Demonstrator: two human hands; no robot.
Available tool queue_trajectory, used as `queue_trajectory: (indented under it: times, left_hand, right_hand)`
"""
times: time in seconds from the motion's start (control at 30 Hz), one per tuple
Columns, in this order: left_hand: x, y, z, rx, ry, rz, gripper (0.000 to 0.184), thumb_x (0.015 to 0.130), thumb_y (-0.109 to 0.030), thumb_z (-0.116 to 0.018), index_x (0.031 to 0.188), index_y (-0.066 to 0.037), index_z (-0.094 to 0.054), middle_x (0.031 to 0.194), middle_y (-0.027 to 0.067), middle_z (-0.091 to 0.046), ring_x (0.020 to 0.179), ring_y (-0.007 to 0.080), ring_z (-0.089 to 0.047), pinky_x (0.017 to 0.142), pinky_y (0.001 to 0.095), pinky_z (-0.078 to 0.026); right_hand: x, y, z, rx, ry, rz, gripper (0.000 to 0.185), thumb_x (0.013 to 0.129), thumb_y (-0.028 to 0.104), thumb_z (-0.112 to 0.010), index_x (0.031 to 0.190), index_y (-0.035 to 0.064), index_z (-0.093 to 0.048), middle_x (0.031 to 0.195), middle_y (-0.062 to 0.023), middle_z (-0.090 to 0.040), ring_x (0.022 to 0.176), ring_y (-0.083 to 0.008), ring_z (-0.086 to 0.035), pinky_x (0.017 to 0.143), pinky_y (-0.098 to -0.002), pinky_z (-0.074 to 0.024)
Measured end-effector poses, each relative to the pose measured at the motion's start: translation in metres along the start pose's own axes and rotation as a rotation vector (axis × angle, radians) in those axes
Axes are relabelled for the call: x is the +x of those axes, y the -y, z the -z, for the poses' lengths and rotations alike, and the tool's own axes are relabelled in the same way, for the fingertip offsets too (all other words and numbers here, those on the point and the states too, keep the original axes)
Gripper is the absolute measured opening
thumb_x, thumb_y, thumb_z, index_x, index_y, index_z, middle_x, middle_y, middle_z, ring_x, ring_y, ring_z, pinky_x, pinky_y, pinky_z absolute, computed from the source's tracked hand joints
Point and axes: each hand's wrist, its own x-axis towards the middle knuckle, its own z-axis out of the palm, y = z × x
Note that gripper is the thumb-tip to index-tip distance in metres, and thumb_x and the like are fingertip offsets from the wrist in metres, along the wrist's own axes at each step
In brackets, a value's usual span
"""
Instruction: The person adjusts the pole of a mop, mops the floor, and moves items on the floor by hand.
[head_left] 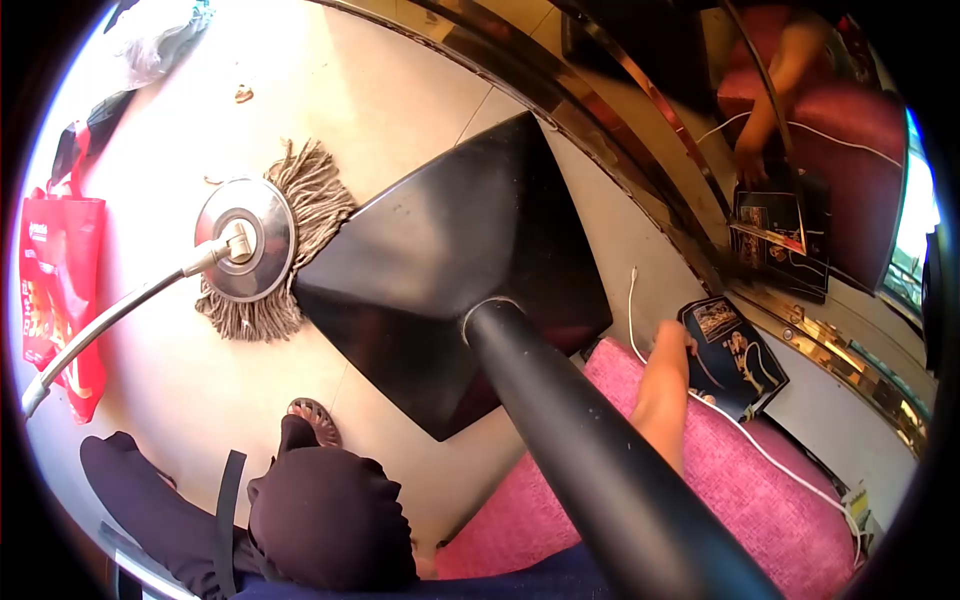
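Note:
My right hand (676,340) reaches down past the pink seat to a black printed bag (735,350) with gold pictures. Its fingers are bent at the bag's near edge and partly hidden there. Along the seat and beside my forearm runs a white cable (770,458). No left hand shows; a small patch of skin beside my knee is too little to identify. A thick black post (590,440) rises from a wide black base (430,240) between my legs and the right arm. In the mirror, an arm reaches toward the reflected bag.
A mop (235,250) with a metal disc rests on the tiled floor against the base; its handle leaves view at left. A red bag (62,290) stands at far left, with a plastic bag (160,45) above. The pink seat (650,500) lies right, below a mirrored panel (660,110).

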Motion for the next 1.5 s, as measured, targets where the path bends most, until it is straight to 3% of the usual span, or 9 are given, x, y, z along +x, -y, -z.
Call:
queue_trajectory:
  times: [0.1,0.33,0.57,0.6,0.7,0.93,1.0,1.27,1.5]
  left_hand:
    - [0.005,-0.005,0.003,-0.079,0.043,0.008,0.009,0.058,-0.007,-0.046,0.050,-0.009,-0.042,0.048,0.0014,-0.039,0.041,0.0151,-0.038,0.044,0.0242,-0.033]
    - [0.006,0.017,-0.010,-0.166,-0.113,0.024,0.019,0.068,-0.022,-0.050,0.056,-0.008,-0.046,0.049,0.0023,-0.043,0.044,0.0148,-0.043,0.046,0.0246,-0.038]
    - [0.105,0.073,0.072,-0.471,0.081,0.231,0.020,0.072,-0.019,-0.049,0.068,0.000,-0.051,0.064,0.0131,-0.054,0.063,0.0297,-0.054,0.061,0.0444,-0.045]
    - [0.114,0.083,0.079,-0.549,0.173,0.254,0.019,0.073,-0.019,-0.051,0.070,0.000,-0.053,0.066,0.0138,-0.055,0.065,0.0294,-0.055,0.061,0.0457,-0.045]
    - [0.043,0.044,0.033,-0.699,0.429,0.537,0.021,0.076,-0.019,-0.048,0.074,0.001,-0.054,0.070,0.0150,-0.057,0.069,0.0309,-0.056,0.064,0.0455,-0.046]
    - [0.054,0.071,0.015,-0.535,0.464,0.181,0.034,0.079,-0.026,-0.048,0.083,0.007,-0.054,0.082,0.0182,-0.058,0.077,0.0286,-0.056,0.071,0.0386,-0.047]
    - [0.058,0.070,0.005,-0.524,0.424,0.219,0.036,0.080,-0.028,-0.047,0.081,0.007,-0.055,0.084,0.0190,-0.058,0.080,0.0279,-0.056,0.073,0.0370,-0.046]
    - [0.009,0.083,0.048,-0.407,0.694,-0.079,0.030,0.087,-0.023,-0.033,0.093,0.003,-0.048,0.098,0.0158,-0.052,0.092,0.0207,-0.049,0.084,0.0320,-0.038]
    - [-0.049,0.085,0.085,-0.076,0.806,-0.170,0.032,0.086,-0.026,-0.038,0.092,0.002,-0.052,0.085,0.0094,-0.054,0.067,0.0128,-0.049,0.060,0.0255,-0.039]
  right_hand:
    - [0.009,0.011,0.006,-0.076,0.041,-0.210,0.036,0.076,0.022,-0.050,0.111,0.0127,-0.050,0.126,-0.0032,-0.037,0.114,-0.0227,-0.037,0.084,-0.0457,-0.0352]
    - [-0.086,0.041,-0.054,0.333,-0.327,0.471,0.027,0.075,0.019,-0.045,0.092,0.0043,-0.060,0.099,-0.0160,-0.055,0.096,-0.0317,-0.051,0.079,-0.0432,-0.0400]
    - [-0.252,0.022,-0.159,0.190,-1.140,0.459,0.028,0.073,0.028,-0.049,0.078,0.0037,-0.063,0.082,-0.0181,-0.059,0.083,-0.0308,-0.057,0.070,-0.0392,-0.0440]
    - [-0.255,0.003,-0.173,0.252,-0.571,0.725,0.026,0.073,0.027,-0.048,0.074,0.0044,-0.063,0.077,-0.0167,-0.059,0.076,-0.0323,-0.058,0.066,-0.0427,-0.0444]
    - [-0.327,-0.028,-0.254,0.011,-0.478,0.821,0.017,0.066,0.014,-0.047,0.067,0.0056,-0.061,0.069,-0.0160,-0.059,0.066,-0.0314,-0.058,0.053,-0.0435,-0.0442]
    - [-0.295,-0.274,-0.551,-0.332,-0.202,-0.321,0.033,0.080,0.030,-0.044,0.108,0.0168,-0.054,0.110,-0.0015,-0.052,0.098,-0.0170,-0.051,0.077,-0.0450,-0.0375]
    - [-0.341,-0.294,-0.472,0.048,-0.249,-0.403,0.029,0.074,0.028,-0.049,0.093,0.0080,-0.057,0.094,-0.0081,-0.056,0.085,-0.0226,-0.054,0.071,-0.0410,-0.0409]
    - [-0.554,0.048,-0.198,1.389,-0.700,0.759,0.018,0.073,0.016,-0.051,0.086,0.0071,-0.060,0.079,-0.0122,-0.060,0.073,-0.0215,-0.059,0.063,-0.0300,-0.0459]
    - [-0.757,0.055,-0.219,1.434,-0.649,1.275,0.012,0.076,0.009,-0.050,0.085,0.0024,-0.055,0.081,-0.0089,-0.056,0.072,-0.0178,-0.055,0.065,-0.0249,-0.0430]
